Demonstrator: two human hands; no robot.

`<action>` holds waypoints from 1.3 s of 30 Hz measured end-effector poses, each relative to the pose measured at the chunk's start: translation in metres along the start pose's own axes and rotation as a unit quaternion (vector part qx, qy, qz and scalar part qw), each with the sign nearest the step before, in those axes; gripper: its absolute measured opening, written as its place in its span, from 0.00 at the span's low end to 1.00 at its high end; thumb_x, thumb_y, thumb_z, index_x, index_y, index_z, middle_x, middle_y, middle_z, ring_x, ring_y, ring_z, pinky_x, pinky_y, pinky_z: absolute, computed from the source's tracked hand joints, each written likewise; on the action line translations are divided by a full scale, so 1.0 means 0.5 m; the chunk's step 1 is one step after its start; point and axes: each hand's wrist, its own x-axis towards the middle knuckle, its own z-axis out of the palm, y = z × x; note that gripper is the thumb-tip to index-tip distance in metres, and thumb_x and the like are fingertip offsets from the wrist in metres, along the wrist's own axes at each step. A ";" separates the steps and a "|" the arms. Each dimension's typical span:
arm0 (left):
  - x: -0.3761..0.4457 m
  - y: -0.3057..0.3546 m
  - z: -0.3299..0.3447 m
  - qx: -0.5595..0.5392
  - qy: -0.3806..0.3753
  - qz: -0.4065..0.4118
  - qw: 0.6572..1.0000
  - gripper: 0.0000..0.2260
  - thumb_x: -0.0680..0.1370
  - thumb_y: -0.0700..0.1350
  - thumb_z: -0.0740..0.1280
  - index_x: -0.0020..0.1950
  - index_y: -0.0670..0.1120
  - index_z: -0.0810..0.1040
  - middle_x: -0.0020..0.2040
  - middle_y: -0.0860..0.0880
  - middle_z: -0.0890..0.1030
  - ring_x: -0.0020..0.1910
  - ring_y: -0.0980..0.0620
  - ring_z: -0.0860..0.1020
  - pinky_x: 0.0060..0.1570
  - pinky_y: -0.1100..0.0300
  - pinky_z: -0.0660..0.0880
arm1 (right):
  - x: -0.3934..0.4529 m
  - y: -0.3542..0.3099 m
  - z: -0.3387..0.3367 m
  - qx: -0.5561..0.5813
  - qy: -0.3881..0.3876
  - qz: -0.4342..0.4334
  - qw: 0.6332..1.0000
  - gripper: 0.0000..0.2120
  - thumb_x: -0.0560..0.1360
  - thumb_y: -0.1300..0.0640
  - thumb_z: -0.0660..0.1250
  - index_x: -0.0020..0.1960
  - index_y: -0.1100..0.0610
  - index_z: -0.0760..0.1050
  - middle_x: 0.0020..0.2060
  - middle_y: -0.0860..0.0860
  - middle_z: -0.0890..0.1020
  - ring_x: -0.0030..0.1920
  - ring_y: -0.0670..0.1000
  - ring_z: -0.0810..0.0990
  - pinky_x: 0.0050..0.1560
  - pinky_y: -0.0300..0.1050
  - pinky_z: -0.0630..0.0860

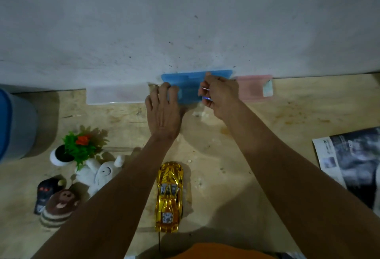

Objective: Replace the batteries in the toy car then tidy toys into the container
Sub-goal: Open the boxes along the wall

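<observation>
A shiny gold toy car [169, 197] lies upright on the wooden table, nose pointing away from me, between my forearms. Against the wall stands a blue plastic case [191, 86], blurred. My left hand [163, 110] presses on its left end with curled fingertips. My right hand [218, 96] is curled at the case's right part and pinches small shiny things, too blurred to name. A white clear box [116, 94] lies left of the blue case and a pink one [254, 88] right of it.
At the left are a small potted plastic plant [76, 149], a white plush toy [102, 173], a brown plush monkey [59, 205] and a dark remote control [44, 194]. A grey and blue container [14, 125] stands at the far left. A magazine [353, 166] lies at the right edge.
</observation>
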 end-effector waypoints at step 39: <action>0.043 -0.034 -0.027 -0.066 -0.177 0.035 0.981 0.27 0.77 0.52 0.71 0.75 0.47 0.69 0.73 0.46 0.68 0.70 0.41 0.65 0.65 0.45 0.70 | 0.061 0.147 -0.040 -0.710 0.058 -0.452 0.537 0.19 0.83 0.52 0.55 0.63 0.65 0.73 0.58 0.63 0.77 0.59 0.64 0.76 0.57 0.60 0.74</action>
